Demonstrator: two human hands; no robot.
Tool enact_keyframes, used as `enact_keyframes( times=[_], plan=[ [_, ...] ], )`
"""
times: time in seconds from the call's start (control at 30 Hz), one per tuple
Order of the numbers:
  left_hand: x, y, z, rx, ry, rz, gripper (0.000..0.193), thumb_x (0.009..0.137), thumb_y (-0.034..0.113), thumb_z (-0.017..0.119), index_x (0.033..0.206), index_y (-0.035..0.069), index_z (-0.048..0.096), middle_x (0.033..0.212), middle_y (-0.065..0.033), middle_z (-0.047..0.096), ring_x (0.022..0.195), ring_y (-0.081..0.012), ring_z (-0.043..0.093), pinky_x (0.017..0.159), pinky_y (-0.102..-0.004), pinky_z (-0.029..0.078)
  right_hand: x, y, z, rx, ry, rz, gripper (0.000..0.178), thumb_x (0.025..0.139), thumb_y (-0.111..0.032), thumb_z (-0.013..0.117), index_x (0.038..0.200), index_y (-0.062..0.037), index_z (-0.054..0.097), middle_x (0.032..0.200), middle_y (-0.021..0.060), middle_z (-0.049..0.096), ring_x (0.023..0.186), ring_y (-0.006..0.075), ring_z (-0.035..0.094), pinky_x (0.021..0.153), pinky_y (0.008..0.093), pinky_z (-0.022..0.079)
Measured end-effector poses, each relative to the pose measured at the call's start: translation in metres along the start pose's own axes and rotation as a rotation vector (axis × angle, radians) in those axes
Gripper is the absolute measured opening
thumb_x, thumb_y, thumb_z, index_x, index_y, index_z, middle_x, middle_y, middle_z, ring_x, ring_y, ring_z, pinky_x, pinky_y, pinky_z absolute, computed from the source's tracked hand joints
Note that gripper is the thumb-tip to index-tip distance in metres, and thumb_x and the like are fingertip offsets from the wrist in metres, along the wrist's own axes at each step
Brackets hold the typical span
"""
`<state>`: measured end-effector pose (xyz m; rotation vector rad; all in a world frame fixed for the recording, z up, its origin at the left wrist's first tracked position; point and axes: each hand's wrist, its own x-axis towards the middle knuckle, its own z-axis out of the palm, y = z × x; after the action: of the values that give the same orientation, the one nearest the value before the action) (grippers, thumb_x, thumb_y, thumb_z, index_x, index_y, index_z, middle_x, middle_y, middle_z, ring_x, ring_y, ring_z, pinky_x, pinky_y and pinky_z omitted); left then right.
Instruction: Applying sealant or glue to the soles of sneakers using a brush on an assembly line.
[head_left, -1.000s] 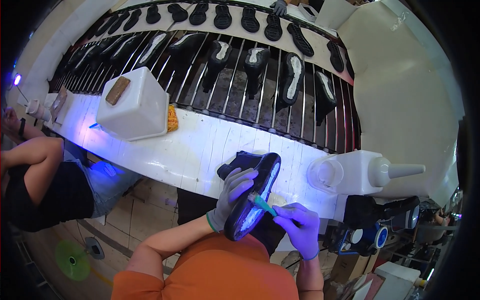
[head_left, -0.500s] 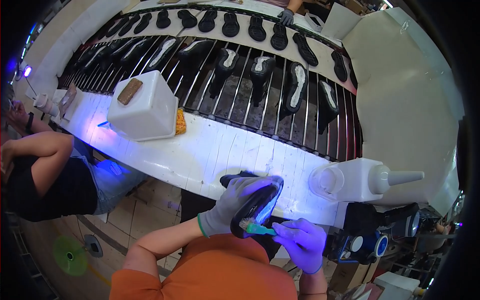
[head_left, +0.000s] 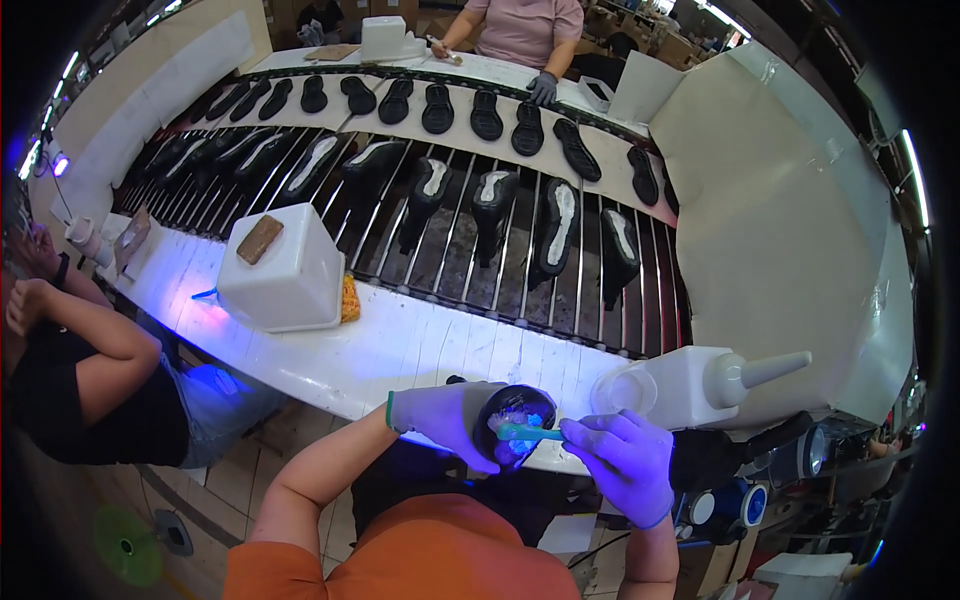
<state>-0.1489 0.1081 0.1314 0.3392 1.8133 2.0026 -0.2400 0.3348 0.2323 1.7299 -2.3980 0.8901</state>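
Note:
In its grey glove, my left hand [head_left: 445, 415] is closed around a black shoe [head_left: 540, 400], with the underside turned up and glowing blue-violet. My right hand [head_left: 625, 462], also gloved, grips a teal-handled brush [head_left: 533, 433] by its end. The bristles lie against the shoe's underside near its left edge. The rest of the shoe is partly hidden behind my left hand.
Beyond the white table stands a roller conveyor [head_left: 440, 260] carrying black shoe uppers and, behind them, black soles [head_left: 437, 108]. A white container [head_left: 285, 270] is at left, a white spouted bottle [head_left: 690, 385] at right. One person [head_left: 120, 370] sits left; another [head_left: 530, 30] works opposite.
My left hand has tipped the shoe more end-on and shifted it slightly up. The brush and my right hand have moved a little right and up. The view has tilted upward.

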Motion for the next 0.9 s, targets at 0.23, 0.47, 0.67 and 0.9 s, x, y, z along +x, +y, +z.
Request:
enact_keyframes(
  times=[0.23, 0.47, 0.67, 0.9],
  plan=[
    [0.003, -0.027, 0.01, -0.052, 0.18, 0.208, 0.084, 0.066, 0.02, 0.085, 0.137, 0.004, 0.043, 0.12, -0.0093, 0.06, 0.108, -0.0205, 0.058, 0.098, -0.0357, 0.044, -0.035, 0.037, 0.035, 0.782, -0.035, 0.387, 0.024, 0.079, -0.003, 0.07, 0.103, -0.0026, 0.071, 0.079, 0.0063, 0.069, 0.056, 0.009, 0.054, 0.051, 0.0242, 0.041],
    [0.017, -0.065, 0.016, 0.963, 0.84, 0.546, 0.063, 0.078, 0.021, 0.072, 0.133, 0.006, 0.045, 0.133, -0.012, 0.054, 0.122, -0.0289, 0.052, 0.113, -0.051, 0.02, -0.055, 0.033, 0.104, 1.137, 0.297, 1.021, 0.018, 0.089, -0.009, 0.061, 0.099, 0.003, 0.068, 0.069, 0.0019, 0.06, 0.05, 0.0034, 0.041, 0.043, 0.0202, 0.026],
    [0.012, -0.073, 0.033, 0.998, 0.828, 0.551, 0.058, 0.081, 0.023, 0.07, 0.131, 0.006, 0.046, 0.133, -0.0118, 0.055, 0.121, -0.0295, 0.053, 0.113, -0.0545, 0.019, -0.067, 0.03, 0.106, 1.008, 0.195, 1.029, 0.014, 0.086, -0.009, 0.066, 0.094, 0.0009, 0.072, 0.063, -0.0009, 0.057, 0.05, 0.0041, 0.043, 0.045, 0.0199, 0.029],
    [0.007, -0.082, 0.027, 1.021, 0.844, 0.563, 0.065, 0.079, 0.037, 0.072, 0.13, 0.005, 0.045, 0.132, -0.014, 0.054, 0.121, -0.0307, 0.052, 0.112, -0.0547, 0.021, -0.072, 0.005, 0.078, 0.889, -0.024, 0.492, 0.024, 0.075, 0.001, 0.074, 0.098, -0.0008, 0.074, 0.079, 0.0063, 0.069, 0.069, 0.0113, 0.06, 0.064, 0.025, 0.047]
  ],
)
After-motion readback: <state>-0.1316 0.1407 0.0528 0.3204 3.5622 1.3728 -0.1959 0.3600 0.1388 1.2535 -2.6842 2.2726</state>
